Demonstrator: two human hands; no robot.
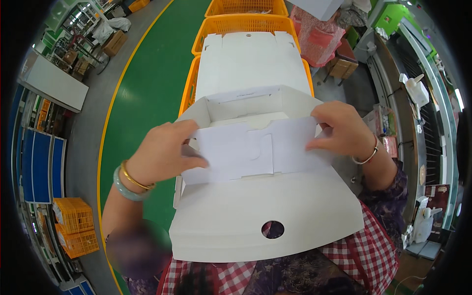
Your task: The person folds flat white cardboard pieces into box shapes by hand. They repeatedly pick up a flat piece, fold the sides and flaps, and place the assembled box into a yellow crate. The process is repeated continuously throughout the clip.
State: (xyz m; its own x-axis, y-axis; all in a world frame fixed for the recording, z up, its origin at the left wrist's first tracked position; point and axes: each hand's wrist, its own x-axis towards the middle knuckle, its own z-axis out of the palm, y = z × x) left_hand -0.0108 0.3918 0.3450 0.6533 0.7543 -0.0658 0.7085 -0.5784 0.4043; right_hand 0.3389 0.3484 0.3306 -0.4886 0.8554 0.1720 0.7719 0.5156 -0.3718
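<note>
A white folded cardboard panel (231,152) with a cut-out tab in its middle spans between my two hands. My left hand (167,150) pinches its left end between thumb and fingers, and my right hand (339,130) grips its right end the same way. The panel stands across the opening of a white cardboard box (265,211), whose front flap with a round hole reaches toward my body. Behind the panel, the box's inner walls and part of its floor show. The fingertips on the panel's far side are hidden.
Beyond the box, a flat white board (250,64) lies on yellow plastic crates (295,29). A pink woven sack (317,34) and a wooden stool (342,61) stand to the right, near a long workbench (403,118). More yellow crates (73,216) are stacked at the left, beside a green floor lane (130,93).
</note>
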